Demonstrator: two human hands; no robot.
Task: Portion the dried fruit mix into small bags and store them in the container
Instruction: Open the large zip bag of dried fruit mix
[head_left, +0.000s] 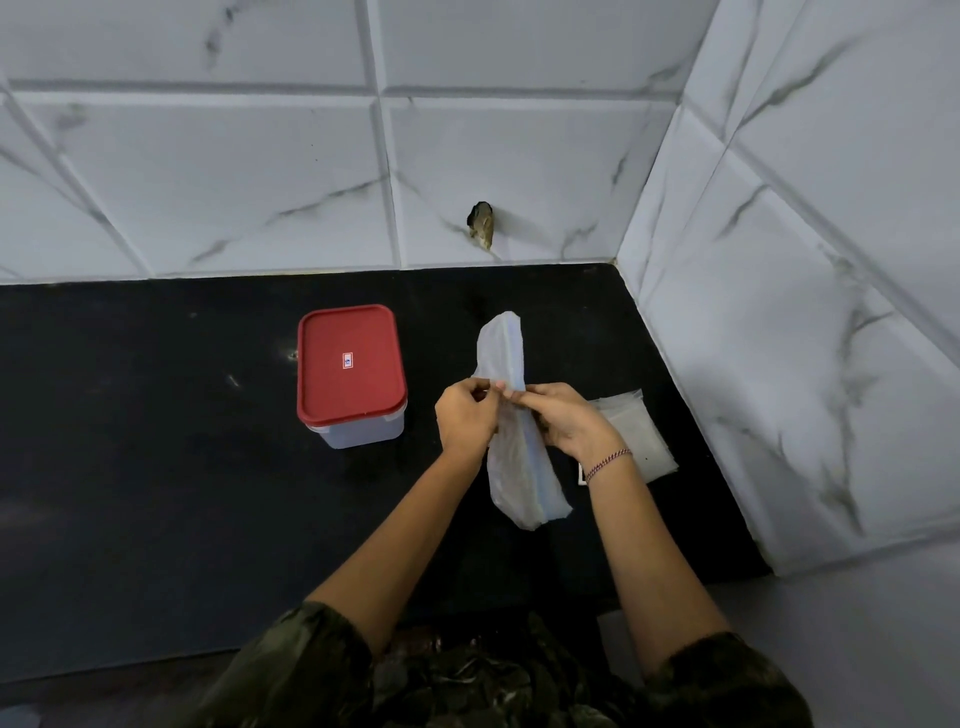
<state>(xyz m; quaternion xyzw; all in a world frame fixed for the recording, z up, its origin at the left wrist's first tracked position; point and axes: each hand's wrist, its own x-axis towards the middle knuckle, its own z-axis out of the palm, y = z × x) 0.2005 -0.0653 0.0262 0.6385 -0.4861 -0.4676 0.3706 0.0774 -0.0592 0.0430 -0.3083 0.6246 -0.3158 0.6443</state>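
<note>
Both hands, left (465, 415) and right (563, 418), pinch a long, translucent, crinkled zip-top plastic bag (511, 441) above the glossy black tabletop (156, 467); a red-lidded rectangular plastic container (350, 371) stands left.

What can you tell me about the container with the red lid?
The container is a rectangular box with rounded corners, a cloudy plastic body and a red lid bearing a small sticker at its centre. The lid is on. It stands upright on the black counter, left of the bag; nothing else touches it.
</note>
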